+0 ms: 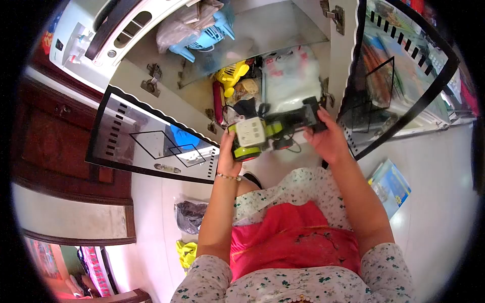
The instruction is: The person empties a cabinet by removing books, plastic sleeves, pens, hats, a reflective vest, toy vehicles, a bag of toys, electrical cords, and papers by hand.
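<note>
A toy truck (251, 132) with a pale cab, lime-green wheel parts and a long black rear is held level before the open cabinet. Around its cab end, at the left, my left hand (230, 152) is closed. My right hand (328, 135) grips the black rear end (310, 116). A thin dark cable loop (293, 145) hangs under the truck. Just beyond it, on the lower cabinet level, sit a white plastic bag (292, 76) with red print and a yellow plastic toy (232, 74). The truck hides part of what lies behind it.
Both glass cabinet doors stand open, the left door (151, 136) and the right door (399, 76). A glass shelf (268, 35) carries a blue plastic basket (207, 38). On the floor lie a bagged dark item (192, 216), a yellow bundle (187, 253) and a blue booklet (390, 188).
</note>
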{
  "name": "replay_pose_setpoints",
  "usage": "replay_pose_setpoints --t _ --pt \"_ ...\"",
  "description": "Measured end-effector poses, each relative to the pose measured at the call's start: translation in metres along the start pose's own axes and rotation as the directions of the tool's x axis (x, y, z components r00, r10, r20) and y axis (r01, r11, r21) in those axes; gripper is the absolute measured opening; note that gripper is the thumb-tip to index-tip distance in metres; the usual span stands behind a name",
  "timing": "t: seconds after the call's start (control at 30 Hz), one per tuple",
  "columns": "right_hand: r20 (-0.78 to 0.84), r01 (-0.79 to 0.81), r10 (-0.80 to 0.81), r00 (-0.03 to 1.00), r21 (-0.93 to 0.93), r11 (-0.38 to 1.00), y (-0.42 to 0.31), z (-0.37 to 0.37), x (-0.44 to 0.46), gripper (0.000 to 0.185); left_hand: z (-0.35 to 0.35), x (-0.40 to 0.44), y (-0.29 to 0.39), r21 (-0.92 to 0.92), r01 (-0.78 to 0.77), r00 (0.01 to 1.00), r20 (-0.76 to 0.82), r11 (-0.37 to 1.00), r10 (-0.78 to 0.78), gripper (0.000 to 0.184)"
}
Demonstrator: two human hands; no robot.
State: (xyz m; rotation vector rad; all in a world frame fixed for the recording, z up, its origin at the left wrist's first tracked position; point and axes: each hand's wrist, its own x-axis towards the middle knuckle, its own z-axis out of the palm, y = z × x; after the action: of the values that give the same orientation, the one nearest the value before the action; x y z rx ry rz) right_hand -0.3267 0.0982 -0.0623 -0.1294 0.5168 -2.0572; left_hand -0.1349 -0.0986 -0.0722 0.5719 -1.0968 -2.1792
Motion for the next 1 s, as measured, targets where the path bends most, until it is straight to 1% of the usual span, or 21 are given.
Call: replay_pose_setpoints --t 0.03,0.07,0.1,0.13,0.17,0.23,0.37,0.43,0.5,0.53,0.57,0.63,0.67,0.7,0.73,0.77,0.83,0.87,0.9,0.93,1.0 --pt "0.006 0.023 -0.022 1.0 -0.006 1.0 -0.001 -0.001 -0.001 0.026 0.005 -0.002 0.001 0.097 -0.016 1.0 -0.025 0.995 0.019 0.037" --pt "0.002 0.022 -0.022 1.0 -0.008 1.0 -0.001 -0.001 -0.002 0.026 0.011 -0.005 0.002 0.117 -0.007 0.998 -0.068 0.993 0.015 0.038" --pt "-0.037 0.027 -0.027 0.999 -0.014 1.0 -0.001 0.005 -0.004 0.027 0.009 -0.004 -0.001 0.115 -0.004 0.998 -0.069 0.993 0.012 0.038" --pt "-0.076 0.03 -0.032 0.997 -0.02 0.999 -0.001 0.008 -0.006 0.029 0.004 -0.002 -0.004 0.173 -0.003 0.997 -0.078 0.985 0.017 0.038" --pt "-0.079 0.029 -0.031 0.996 -0.021 0.999 0.0 0.006 -0.005 0.029 0.0 0.0 -0.007 0.231 -0.001 0.996 -0.087 0.973 0.022 0.038" --pt "0.036 -0.006 0.008 0.999 -0.039 0.999 0.002 0.001 -0.002 0.031 0.002 0.0 -0.009 0.22 -0.003 0.995 -0.101 0.975 0.026 0.037" --pt "0.048 -0.009 0.011 0.999 -0.037 0.999 0.005 0.0 0.001 0.032 0.004 -0.001 -0.009 0.185 0.004 0.994 -0.105 0.983 0.016 0.036" --pt "0.094 -0.002 0.005 0.996 -0.024 1.0 0.005 0.0 0.001 0.031 0.005 -0.002 -0.007 0.172 0.012 0.994 -0.11 0.985 0.007 0.035" --pt "0.081 -0.01 0.01 0.997 -0.002 1.0 0.005 -0.001 0.001 0.03 0.005 -0.003 -0.004 0.083 0.063 0.995 -0.085 0.995 -0.056 0.033" --pt "0.065 -0.014 0.013 0.998 0.021 1.0 0.004 -0.002 0.002 0.03 0.0 -0.002 -0.004 0.067 0.052 0.995 -0.085 0.996 -0.046 0.032" --pt "0.065 -0.017 0.015 0.998 0.02 1.0 0.005 -0.003 0.003 0.03 -0.01 0.003 -0.007 -0.042 0.067 0.995 -0.065 0.997 -0.069 0.032" --pt "-0.067 0.061 -0.064 0.996 -0.053 0.997 0.006 -0.006 0.008 0.031 -0.008 -0.003 0.0 -0.159 0.094 0.994 -0.047 0.983 -0.102 0.033" --pt "-0.067 0.06 -0.064 0.996 -0.053 0.997 0.007 -0.007 0.008 0.031 -0.009 -0.005 0.001 -0.226 0.1 0.993 -0.037 0.969 -0.112 0.036" --pt "-0.063 -0.003 -0.009 0.998 -0.184 0.983 0.009 -0.007 0.007 0.032 -0.013 -0.004 -0.001 -0.256 0.099 0.992 -0.048 0.962 -0.114 0.04" --pt "-0.067 -0.065 0.046 0.997 -0.312 0.948 0.01 -0.007 0.006 0.034 -0.016 -0.002 -0.002 -0.284 0.107 0.992 -0.038 0.953 -0.122 0.041" --pt "-0.067 -0.066 0.047 0.997 -0.314 0.947 0.013 -0.007 0.006 0.034 -0.02 -0.001 -0.004 -0.313 0.114 0.991 -0.029 0.943 -0.13 0.042" --pt "0.016 -0.123 0.135 0.991 -0.312 0.942 0.02 -0.005 0.005 0.037 -0.021 0.0 -0.007 -0.32 0.103 0.992 -0.042 0.942 -0.123 0.043" --pt "0.016 -0.125 0.137 0.99 -0.312 0.942 0.022 -0.005 0.005 0.037 -0.022 0.001 -0.008 -0.326 0.095 0.992 -0.053 0.941 -0.118 0.043" --pt "-0.046 -0.139 0.131 0.99 -0.303 0.943 0.022 -0.004 0.005 0.038 -0.023 0.001 -0.008 -0.327 0.094 0.992 -0.054 0.941 -0.118 0.043" --pt "-0.108 -0.152 0.126 0.986 -0.292 0.944 0.023 -0.004 0.006 0.039 -0.024 0.001 -0.008 -0.324 0.115 0.992 -0.019 0.939 -0.128 0.043" --pt "-0.107 -0.153 0.128 0.986 -0.283 0.947 0.022 -0.005 0.006 0.039 -0.022 0.0 -0.007 -0.317 0.133 0.991 0.023 0.939 -0.133 0.043"
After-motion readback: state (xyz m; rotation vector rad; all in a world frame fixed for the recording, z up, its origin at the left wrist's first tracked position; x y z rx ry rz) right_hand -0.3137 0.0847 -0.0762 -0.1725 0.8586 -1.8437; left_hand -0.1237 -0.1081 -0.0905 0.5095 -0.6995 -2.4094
